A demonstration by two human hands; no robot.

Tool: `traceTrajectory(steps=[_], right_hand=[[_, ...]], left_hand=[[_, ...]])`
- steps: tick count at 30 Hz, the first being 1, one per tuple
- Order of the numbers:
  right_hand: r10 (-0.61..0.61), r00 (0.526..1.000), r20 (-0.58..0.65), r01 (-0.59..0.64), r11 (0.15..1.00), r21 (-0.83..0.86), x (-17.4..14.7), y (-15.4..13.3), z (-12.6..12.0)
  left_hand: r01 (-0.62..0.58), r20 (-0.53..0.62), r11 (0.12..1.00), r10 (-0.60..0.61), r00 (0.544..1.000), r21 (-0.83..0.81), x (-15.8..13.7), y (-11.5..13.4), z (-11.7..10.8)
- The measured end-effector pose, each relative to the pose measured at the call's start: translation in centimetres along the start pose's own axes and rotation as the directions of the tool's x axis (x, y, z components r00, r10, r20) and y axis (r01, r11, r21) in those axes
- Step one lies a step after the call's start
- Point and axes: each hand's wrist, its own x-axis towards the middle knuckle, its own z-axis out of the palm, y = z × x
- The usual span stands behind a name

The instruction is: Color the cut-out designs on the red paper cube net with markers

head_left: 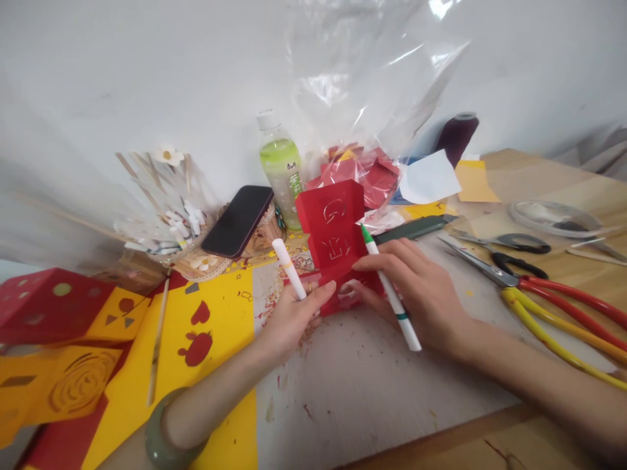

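My left hand (294,320) is closed, with a white marker (288,266) that has a thin yellow band sticking up between its fingers. Its thumb also presses on the lower part of a folded red paper piece (337,219), which stands upright with cut-out characters in it. In my right hand (416,287) is a white marker with a bare green tip (386,281), slanting with the tip up towards the red paper. Fingers of that hand also reach the paper's lower right edge; what they press there is partly hidden.
Behind stand a drink bottle (281,170), a phone (238,220) and a cup of markers (166,235). Yellow paper (230,391) with red cut-outs lies left, beside red boxes (53,303). On the right are scissors (514,245) and red- and yellow-handled tools (568,303). Paper scraps dot the mat.
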Motion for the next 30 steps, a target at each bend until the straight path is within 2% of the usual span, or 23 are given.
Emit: traceTrajectory(steps=[7,9,12,14,16,18,20,22,24,27,30], right_hand=[[-0.009,1.000,-0.008,0.009,1.000,0.008,0.0,-0.1,0.0],[-0.004,1.000,-0.006,0.004,0.999,0.046,0.2,0.0,-0.4],[0.128,0.988,-0.092,-0.112,0.981,0.158,0.2,0.3,-1.7],[0.270,0.949,-0.165,-0.224,0.941,0.255,0.0,0.7,-2.9],[0.413,0.896,-0.163,-0.337,0.872,0.355,-0.5,1.1,-3.9],[0.507,0.860,-0.059,-0.427,0.779,0.459,-1.2,1.3,-4.6],[0.529,0.839,0.132,-0.517,0.695,0.500,-1.7,1.1,-4.7],[0.487,0.800,0.349,-0.599,0.624,0.502,-1.9,0.5,-4.4],[0.415,0.746,0.521,-0.660,0.564,0.495,-1.9,-0.1,-3.9],[0.361,0.708,0.607,-0.691,0.530,0.491,-1.9,-0.4,-3.2],[0.387,0.694,0.607,-0.698,0.566,0.438,-2.0,0.2,-3.0]], left_hand=[[-0.010,0.000,1.000,0.010,1.000,0.011,0.2,-0.2,-0.1],[-0.041,0.040,0.998,0.038,0.998,0.058,0.0,-0.1,-0.3],[-0.148,0.229,0.968,0.101,0.968,0.201,-0.6,0.3,-0.6],[-0.244,0.359,0.928,0.134,0.924,0.280,-1.1,0.6,-0.8],[-0.307,0.368,0.886,0.173,0.914,0.346,-1.6,0.9,-0.9],[-0.343,0.305,0.829,0.220,0.926,0.442,-2.0,1.1,-1.1],[-0.400,0.284,0.745,0.287,0.915,0.534,-2.2,1.0,-1.3],[-0.498,0.362,0.642,0.344,0.867,0.583,-2.2,0.9,-1.8],[-0.604,0.495,0.513,0.349,0.796,0.610,-2.1,0.9,-2.4],[-0.701,0.651,0.292,0.260,0.713,0.651,-1.9,1.0,-3.1],[-0.732,0.707,0.160,0.187,0.682,0.663,-1.8,1.1,-3.5]])
